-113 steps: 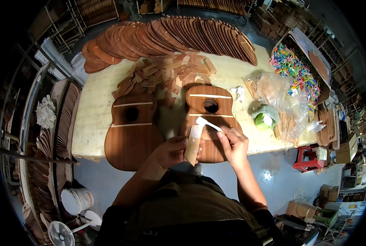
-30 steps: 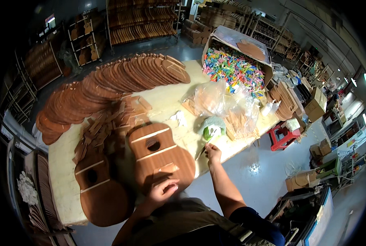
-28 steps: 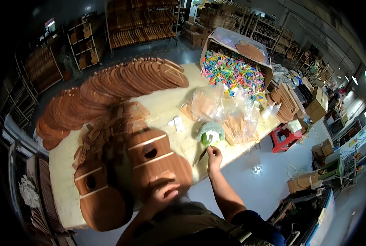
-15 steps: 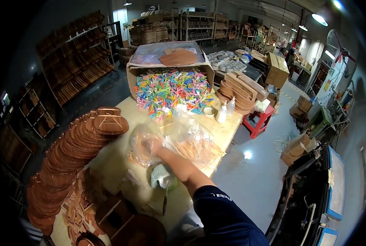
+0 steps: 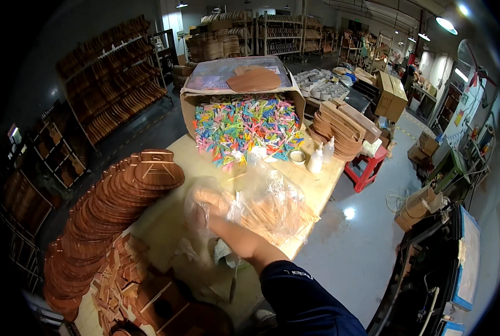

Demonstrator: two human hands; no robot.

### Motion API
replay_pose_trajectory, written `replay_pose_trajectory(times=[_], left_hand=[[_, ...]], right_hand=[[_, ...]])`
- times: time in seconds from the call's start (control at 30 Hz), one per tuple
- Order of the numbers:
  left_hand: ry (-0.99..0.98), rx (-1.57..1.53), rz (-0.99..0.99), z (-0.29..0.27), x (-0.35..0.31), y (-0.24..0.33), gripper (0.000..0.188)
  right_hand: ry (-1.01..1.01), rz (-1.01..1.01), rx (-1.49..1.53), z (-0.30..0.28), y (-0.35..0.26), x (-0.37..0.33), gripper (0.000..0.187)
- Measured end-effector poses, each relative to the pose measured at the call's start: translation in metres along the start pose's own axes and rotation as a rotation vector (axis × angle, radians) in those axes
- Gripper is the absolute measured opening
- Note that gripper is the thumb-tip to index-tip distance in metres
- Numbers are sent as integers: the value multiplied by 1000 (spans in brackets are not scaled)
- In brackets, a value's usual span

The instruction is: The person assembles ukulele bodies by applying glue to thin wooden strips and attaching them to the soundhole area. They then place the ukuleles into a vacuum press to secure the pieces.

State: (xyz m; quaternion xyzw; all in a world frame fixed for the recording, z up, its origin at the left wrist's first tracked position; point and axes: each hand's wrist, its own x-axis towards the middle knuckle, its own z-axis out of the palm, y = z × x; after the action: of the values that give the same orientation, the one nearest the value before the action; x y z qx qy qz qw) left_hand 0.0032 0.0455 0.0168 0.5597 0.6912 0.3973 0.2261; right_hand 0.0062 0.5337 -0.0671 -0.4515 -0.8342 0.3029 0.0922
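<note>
My right hand (image 5: pixel 209 208) reaches across the worktable into or behind a crumpled clear plastic bag (image 5: pixel 198 193). Film and blur cover its fingers, so their pose and anything between them are hidden. Beside it, a second clear bag (image 5: pixel 275 193) holds thin pale wooden strips (image 5: pixel 261 215). Partly under my forearm sits a small container with a pale green cloth (image 5: pixel 223 250), and a thin-handled tool (image 5: pixel 233 284) lies next to it. At the near edge rests a brown guitar body (image 5: pixel 188 313) with pale braces. My left hand is out of view.
A curved row of braced wooden guitar plates (image 5: pixel 101 224) lines the left, above loose wood offcuts (image 5: pixel 118 274). A tipped carton (image 5: pixel 187 112) spills colourful clothespins (image 5: pixel 247 126). White glue bottles (image 5: pixel 315 159) and a round tin (image 5: pixel 297 157) stand right. A red stool (image 5: pixel 367 171) holds stacked wood.
My right hand has shifted slightly within the crumpled bag, and the film around it has changed shape. The whole view has swung a little, so the surroundings sit farther right.
</note>
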Motion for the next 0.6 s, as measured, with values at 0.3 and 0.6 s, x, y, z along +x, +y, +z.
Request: replay_pose_trajectory(times=[0.3,0.6], left_hand=[[26,-5,41,3,-7,-7,33],[50,-99,-79,4,-48,-38,33]], right_hand=[[233,397,584,-69,-12,3,31],[1078,123,585,-107,-78,-65,22]])
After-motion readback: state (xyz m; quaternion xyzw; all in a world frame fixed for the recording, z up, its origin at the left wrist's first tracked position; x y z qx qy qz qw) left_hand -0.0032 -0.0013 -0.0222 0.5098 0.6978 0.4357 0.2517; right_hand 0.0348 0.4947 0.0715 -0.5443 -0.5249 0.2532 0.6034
